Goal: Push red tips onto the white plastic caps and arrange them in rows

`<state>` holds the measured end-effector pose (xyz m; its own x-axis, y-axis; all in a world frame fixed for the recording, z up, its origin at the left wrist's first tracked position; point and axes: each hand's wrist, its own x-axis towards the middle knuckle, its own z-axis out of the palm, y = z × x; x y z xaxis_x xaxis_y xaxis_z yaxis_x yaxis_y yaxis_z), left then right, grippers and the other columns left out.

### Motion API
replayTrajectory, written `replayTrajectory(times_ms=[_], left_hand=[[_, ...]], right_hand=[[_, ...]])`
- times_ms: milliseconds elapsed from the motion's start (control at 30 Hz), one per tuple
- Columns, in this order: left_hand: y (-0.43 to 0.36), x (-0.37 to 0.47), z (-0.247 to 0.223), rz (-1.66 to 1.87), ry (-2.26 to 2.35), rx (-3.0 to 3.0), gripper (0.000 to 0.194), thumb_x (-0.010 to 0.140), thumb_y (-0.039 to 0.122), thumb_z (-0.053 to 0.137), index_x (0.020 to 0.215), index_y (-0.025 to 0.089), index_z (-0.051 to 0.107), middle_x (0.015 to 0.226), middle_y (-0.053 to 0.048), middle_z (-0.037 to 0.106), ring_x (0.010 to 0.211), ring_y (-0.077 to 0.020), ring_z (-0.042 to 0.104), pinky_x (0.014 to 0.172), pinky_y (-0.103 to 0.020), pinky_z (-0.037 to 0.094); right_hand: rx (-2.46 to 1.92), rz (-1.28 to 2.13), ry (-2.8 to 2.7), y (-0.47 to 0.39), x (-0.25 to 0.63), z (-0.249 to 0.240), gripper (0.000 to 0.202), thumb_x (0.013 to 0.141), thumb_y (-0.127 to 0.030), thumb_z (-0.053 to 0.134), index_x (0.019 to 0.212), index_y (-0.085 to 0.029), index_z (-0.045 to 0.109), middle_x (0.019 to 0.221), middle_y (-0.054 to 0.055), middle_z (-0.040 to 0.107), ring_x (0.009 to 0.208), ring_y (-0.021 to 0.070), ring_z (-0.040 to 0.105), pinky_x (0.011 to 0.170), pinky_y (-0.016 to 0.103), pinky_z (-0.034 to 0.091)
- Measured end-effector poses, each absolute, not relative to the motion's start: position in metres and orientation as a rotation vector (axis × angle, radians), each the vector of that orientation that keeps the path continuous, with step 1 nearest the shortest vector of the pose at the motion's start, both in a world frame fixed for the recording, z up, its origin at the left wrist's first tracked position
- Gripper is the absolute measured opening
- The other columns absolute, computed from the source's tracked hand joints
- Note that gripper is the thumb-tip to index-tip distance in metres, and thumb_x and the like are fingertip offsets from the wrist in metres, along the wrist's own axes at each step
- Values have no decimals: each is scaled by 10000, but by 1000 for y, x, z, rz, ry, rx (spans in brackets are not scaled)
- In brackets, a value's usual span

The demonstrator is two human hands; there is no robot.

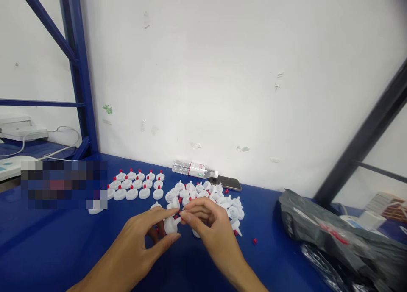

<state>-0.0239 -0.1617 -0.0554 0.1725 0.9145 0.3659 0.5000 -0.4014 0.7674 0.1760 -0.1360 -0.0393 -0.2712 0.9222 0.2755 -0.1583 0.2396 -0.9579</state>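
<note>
So far, neat rows of white caps with red plugs (136, 185) sit done on the blue tabletop (63, 241), while the left hand (143, 237) pinches one white cap (171, 225), the right hand (206, 224) pinches at its tip, and a loose pile (216, 198) waits.

light: bright, even, diffuse, likely from overhead | shadows: soft, faint under hands on bench (47, 249) | glare: none | focus: small parts slightly soft | edges: wide-angle bending of frame posts | mosaic patch at left

Both hands (178, 230) seemingly pinched together
</note>
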Motion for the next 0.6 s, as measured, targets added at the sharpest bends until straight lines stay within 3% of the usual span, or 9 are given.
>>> replayTrajectory(times_ms=[167,267,500,600], left_hand=[[-161,-25,-65,1250,1319,2085,510,959,506,705,1457,400,663,795,67,753,564,-100,612,590,-184,551],[-162,-26,-66,1183,1319,2154,493,991,508,673,1479,442,638,895,60,782,589,-97,608,603,-183,546],[-167,-22,-55,988,1330,2143,433,1039,537,573,1448,434,667,1097,20,795,763,-141,686,658,-206,545],[-169,-24,-50,924,1426,2121,477,1026,579,554,1449,380,653,1079,3,799,727,-158,686,632,-232,529]], right_hand=[[-753,1367,-1360,-135,177,-40,398,784,-489,940,1005,-225,741,824,12,812,786,181,780,775,272,578],[-741,1390,-1326,-135,176,-40,422,766,-490,951,989,-225,710,832,18,818,767,177,777,761,276,581],[-750,1471,-1261,-135,174,-41,584,628,-465,1024,1002,-236,638,809,20,829,722,190,777,726,289,575],[-784,1487,-1288,-135,175,-39,632,609,-445,1031,1062,-240,642,870,26,836,734,193,773,711,287,568]])
